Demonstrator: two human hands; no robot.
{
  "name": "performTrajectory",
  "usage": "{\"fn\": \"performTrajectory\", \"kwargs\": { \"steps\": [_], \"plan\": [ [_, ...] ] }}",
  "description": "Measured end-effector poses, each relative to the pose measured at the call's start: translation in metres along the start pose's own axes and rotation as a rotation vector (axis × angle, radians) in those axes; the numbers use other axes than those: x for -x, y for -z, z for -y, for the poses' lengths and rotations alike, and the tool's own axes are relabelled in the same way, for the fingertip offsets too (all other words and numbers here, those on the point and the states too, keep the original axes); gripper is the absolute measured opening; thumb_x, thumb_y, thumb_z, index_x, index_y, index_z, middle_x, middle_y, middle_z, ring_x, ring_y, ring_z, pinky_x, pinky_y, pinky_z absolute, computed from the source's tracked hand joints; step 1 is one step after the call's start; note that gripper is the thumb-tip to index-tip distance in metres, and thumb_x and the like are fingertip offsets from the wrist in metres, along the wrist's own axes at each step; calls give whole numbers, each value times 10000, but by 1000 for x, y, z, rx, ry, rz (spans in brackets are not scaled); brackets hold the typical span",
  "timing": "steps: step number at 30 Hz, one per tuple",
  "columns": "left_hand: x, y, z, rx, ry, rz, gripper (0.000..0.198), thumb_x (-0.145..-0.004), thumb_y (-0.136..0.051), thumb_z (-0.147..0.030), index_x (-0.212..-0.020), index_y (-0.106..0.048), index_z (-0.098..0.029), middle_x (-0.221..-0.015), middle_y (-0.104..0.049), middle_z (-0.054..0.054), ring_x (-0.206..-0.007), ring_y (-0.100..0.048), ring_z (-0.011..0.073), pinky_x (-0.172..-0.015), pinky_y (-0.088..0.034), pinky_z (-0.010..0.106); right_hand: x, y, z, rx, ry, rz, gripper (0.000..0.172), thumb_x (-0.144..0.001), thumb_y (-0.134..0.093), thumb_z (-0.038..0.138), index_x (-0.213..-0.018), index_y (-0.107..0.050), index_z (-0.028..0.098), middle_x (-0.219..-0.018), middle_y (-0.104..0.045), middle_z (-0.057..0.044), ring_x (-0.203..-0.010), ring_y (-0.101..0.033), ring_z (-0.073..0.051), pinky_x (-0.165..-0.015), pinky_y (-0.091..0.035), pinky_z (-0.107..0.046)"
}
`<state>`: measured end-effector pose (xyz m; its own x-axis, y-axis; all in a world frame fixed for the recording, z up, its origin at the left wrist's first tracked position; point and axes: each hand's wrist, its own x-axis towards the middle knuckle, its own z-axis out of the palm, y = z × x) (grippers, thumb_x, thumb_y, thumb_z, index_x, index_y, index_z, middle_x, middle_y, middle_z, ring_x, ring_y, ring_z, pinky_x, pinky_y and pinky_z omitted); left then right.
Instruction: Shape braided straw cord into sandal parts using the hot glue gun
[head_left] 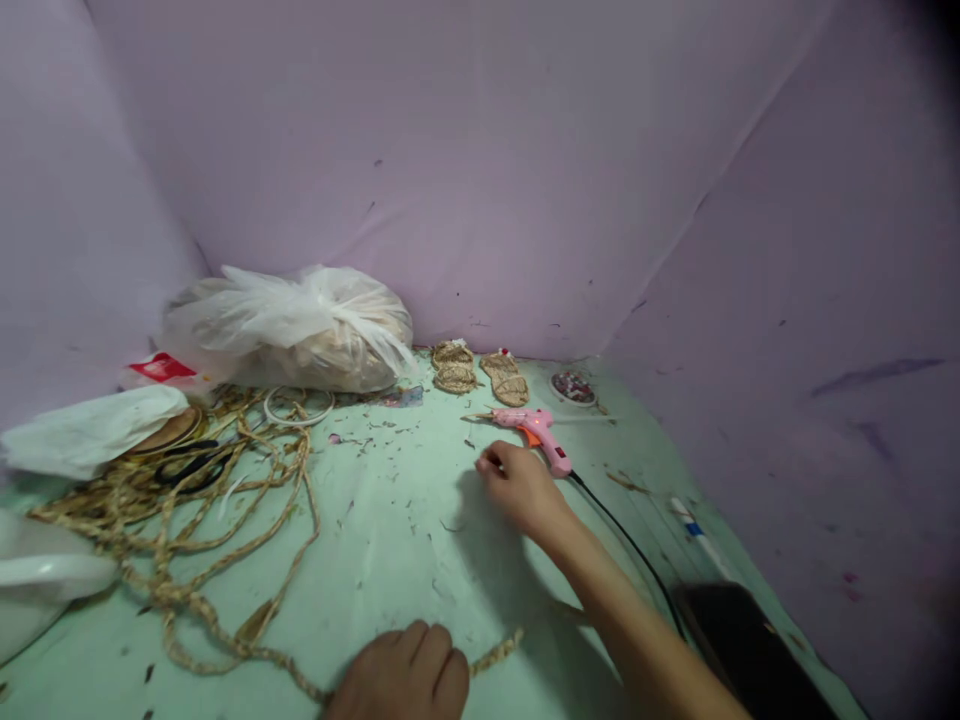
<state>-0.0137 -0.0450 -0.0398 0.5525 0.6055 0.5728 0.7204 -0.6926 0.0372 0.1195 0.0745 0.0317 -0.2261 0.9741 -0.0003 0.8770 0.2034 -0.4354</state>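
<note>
At the bottom centre, my left hand (pixel 401 672) is closed over a braided straw rope (pixel 496 652). The rope's short end sticks out to the right of the fist, and the rest runs off leftward into a loose tangle. My right hand (pixel 517 485) is over the middle of the table with its fingers curled together; whatever lies between the fingertips, if anything, is hidden. Just beyond it lies a pink glue gun (pixel 540 425) with an orange trigger, its nozzle pointing left and a clear glue stick behind. Its black cord (pixel 626 535) passes to the right of my forearm.
Two small woven sandals (pixel 454 366) lie by the back wall, near a dish of dark red bits (pixel 574 388). A tied plastic bag (pixel 300 330) stands back left. Black-handled scissors (pixel 193 465) lie in the rope tangle. A dark phone (pixel 750 650) and a white pen (pixel 701 540) are right.
</note>
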Motion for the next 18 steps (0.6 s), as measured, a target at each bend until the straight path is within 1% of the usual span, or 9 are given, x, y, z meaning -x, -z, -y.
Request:
{"fn": "performTrajectory", "kwargs": {
  "steps": [2,3,4,6,8,10,13,15,18],
  "plan": [
    [1,2,-2,55,28,35,198,-605,-420,-33,-682,-472,-208,-544,-522,7,-454,-472,153,-387,-333,262,19,7,38,-146,162,48,321,-803,-466,128,-1082,-567,253,-959,-669,25,-750,-615,-87,-629,-431,-180],
    [2,5,-3,87,35,69,209,-615,-425,-54,-736,-503,-206,-588,-548,23,-495,-492,162,-420,-366,265,27,12,55,-313,365,77,386,-789,-494,136,-1146,-532,279,-1008,-659,38,-768,-614,-82,-651,-435,-177],
    [2,8,-3,116,46,100,234,-621,-428,-72,-790,-524,-201,-631,-567,39,-534,-506,173,-453,-391,273,35,17,68,-440,493,113,365,-792,-491,137,-1112,-561,296,-972,-670,55,-786,-615,-83,-680,-436,-180],
    [1,17,-1,138,71,124,259,-627,-423,-82,-832,-543,-184,-668,-572,59,-577,-511,190,-494,-413,298,46,26,73,-560,469,-3,212,-791,-492,143,-890,-652,239,-756,-681,50,-707,-615,-93,-660,-438,-192],
    [-2,25,4,122,101,141,224,-639,-411,-51,-770,-543,-175,-652,-552,56,-589,-500,197,-514,-409,315,56,32,51,-530,300,-181,106,-777,-544,207,-758,-648,216,-684,-664,32,-646,-601,-116,-613,-440,-220],
    [-6,32,9,87,144,177,205,-671,-395,-21,-692,-529,-174,-632,-529,47,-591,-485,194,-526,-395,318,70,33,14,-484,81,-304,119,-776,-547,242,-699,-626,198,-627,-637,14,-582,-580,-124,-563,-436,-230],
    [-11,36,16,88,242,207,205,-742,-385,-40,-690,-541,-162,-629,-524,42,-599,-486,184,-537,-386,310,94,24,-38,-453,-152,-346,134,-766,-555,297,-738,-633,192,-660,-645,-14,-602,-594,-149,-576,-467,-254],
    [-13,37,18,113,293,209,202,-779,-382,-69,-705,-549,-154,-633,-528,42,-602,-490,173,-539,-384,296,107,14,-59,-457,-200,-328,172,-768,-544,308,-838,-643,186,-820,-671,-55,-733,-620,-182,-653,-490,-289],
    [-13,35,17,149,305,218,213,-805,-368,-96,-708,-548,-155,-640,-534,40,-610,-492,160,-547,-381,282,113,1,-68,-468,-131,-270,281,-761,-550,300,-1005,-622,179,-1043,-632,-96,-910,-597,-216,-773,-475,-343]
  ]
}}
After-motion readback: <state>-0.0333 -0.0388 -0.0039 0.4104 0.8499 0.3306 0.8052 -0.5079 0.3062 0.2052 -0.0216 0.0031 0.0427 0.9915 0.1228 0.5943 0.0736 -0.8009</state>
